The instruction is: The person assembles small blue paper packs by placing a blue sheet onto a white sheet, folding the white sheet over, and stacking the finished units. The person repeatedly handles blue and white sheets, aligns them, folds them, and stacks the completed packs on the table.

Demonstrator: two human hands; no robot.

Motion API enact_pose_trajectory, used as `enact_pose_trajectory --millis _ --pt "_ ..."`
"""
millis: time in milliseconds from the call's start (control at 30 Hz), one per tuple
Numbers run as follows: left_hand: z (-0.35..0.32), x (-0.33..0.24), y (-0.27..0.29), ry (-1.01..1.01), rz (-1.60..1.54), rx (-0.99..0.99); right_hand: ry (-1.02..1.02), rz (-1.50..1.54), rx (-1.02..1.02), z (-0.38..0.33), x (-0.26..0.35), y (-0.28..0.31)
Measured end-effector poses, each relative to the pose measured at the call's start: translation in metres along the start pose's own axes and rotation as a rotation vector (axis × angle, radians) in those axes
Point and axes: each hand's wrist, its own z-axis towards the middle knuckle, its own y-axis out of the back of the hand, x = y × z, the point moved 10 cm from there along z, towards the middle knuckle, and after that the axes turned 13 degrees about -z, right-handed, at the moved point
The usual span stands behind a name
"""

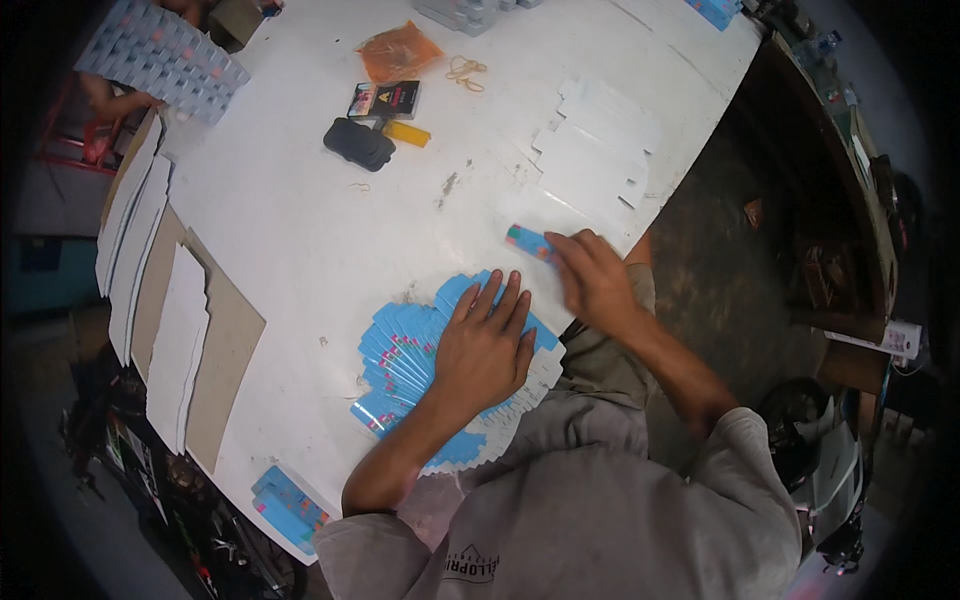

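Note:
Blue flat cartons (pixel 393 347) with pink and green print lie fanned out in overlapping layers near the table's front edge. My left hand (pixel 482 350) rests flat on the fan, fingers stretched out and pressing on its upper right part. Just to its right, my right hand (pixel 592 270) is closed on a small blue carton (pixel 528 240), which looks folded to a narrow strip and points left above the table. The palm hides where my fingers grip it. White die-cut carton blanks (pixel 600 150) lie flat beyond my right hand.
An orange plastic packet (pixel 398 52), rubber bands (pixel 466 75), a dark box (pixel 385 100), a black case (pixel 358 144) and a yellow lighter (pixel 407 134) lie farther back. Torn white sheets (pixel 178 345) and cardboard line the left edge. Stacked pale cartons (pixel 165 60) stand far left, beside another person's arm.

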Motion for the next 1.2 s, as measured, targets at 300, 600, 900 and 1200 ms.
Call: enact_pose_trajectory --millis 300,600,900,1200 --pt "-0.001 -0.008 0.002 0.035 0.079 0.001 -0.433 0.507 0.535 -0.024 0.011 -0.028" --pt "0.000 -0.009 0.003 0.008 0.037 0.015 -0.454 0.570 0.568 -0.027 0.005 -0.033" --pt "0.003 -0.003 0.006 0.044 -0.055 0.055 -0.058 -0.320 0.016 0.018 -0.022 0.010" --pt "0.002 -0.001 0.006 0.096 -0.057 0.034 -0.091 -0.026 0.170 -0.004 -0.005 -0.009"
